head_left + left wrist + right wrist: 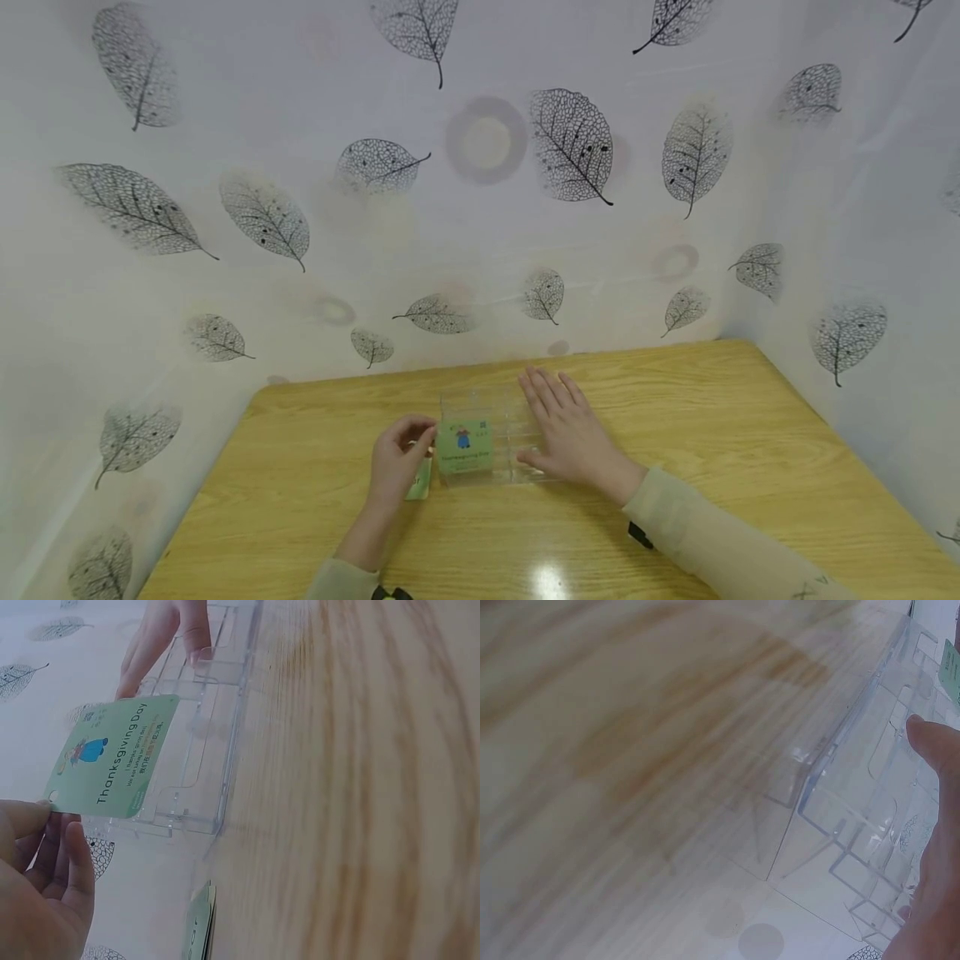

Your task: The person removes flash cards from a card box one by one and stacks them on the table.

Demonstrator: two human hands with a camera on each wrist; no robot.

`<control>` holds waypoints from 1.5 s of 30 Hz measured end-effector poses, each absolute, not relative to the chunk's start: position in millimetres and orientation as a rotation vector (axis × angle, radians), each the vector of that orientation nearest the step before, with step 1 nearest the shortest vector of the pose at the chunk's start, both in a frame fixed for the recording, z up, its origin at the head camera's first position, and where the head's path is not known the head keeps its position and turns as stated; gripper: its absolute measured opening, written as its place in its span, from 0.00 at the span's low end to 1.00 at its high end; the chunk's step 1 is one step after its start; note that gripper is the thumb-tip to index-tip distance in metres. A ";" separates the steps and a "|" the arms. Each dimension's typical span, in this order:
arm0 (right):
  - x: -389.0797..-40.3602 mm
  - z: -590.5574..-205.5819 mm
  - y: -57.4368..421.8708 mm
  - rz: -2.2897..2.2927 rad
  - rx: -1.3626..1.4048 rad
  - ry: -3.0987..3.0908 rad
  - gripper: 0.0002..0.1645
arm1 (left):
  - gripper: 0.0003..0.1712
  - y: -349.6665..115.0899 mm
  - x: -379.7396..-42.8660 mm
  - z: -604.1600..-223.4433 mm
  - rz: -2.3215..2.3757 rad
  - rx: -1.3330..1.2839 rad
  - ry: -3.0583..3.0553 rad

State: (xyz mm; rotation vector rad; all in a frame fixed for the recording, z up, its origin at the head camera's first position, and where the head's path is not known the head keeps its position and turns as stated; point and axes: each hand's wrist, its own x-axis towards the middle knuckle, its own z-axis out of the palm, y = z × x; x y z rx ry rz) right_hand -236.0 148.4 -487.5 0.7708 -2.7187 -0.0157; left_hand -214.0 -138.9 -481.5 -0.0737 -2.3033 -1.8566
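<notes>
My left hand point(396, 465) pinches the corner of a green flashcard point(465, 447) between thumb and fingers. The card is printed "Thanksgiving Day" with a small figure, and a punched hole shows near the thumb in the left wrist view. It overlaps the left part of a clear plastic compartment box point(226, 776) on the table. My right hand point(573, 433) rests over the box's right part, fingers straight and thumb at its near side. In the right wrist view, the thumb point(930, 739) lies along the transparent box. A few more green cards point(198, 924) lie below my left hand, partly hidden by it in the head view.
The wood-grain table point(300, 467) carries the box and cards. A pale curtain point(300, 100) with dark leaf prints hangs behind the table and along both sides. Light reflects off the table near its front.
</notes>
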 end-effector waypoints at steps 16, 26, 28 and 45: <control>-235.9 -488.6 148.9 -0.016 0.770 -2.700 0.73 | 0.06 -144.7 -210.7 -483.2 -1.835 -0.094 -2.272; -235.1 -489.1 149.6 -0.023 0.770 -2.705 0.72 | 0.06 -149.7 -209.2 -485.4 -1.790 -0.043 -2.319; -235.2 -489.2 149.6 -0.027 0.770 -2.704 0.72 | 0.06 -151.5 -208.5 -485.0 -1.784 -0.029 -2.325; -236.2 -488.9 149.5 -0.024 0.774 -2.704 0.72 | 0.09 -167.0 -205.4 -481.8 -1.752 0.115 -2.387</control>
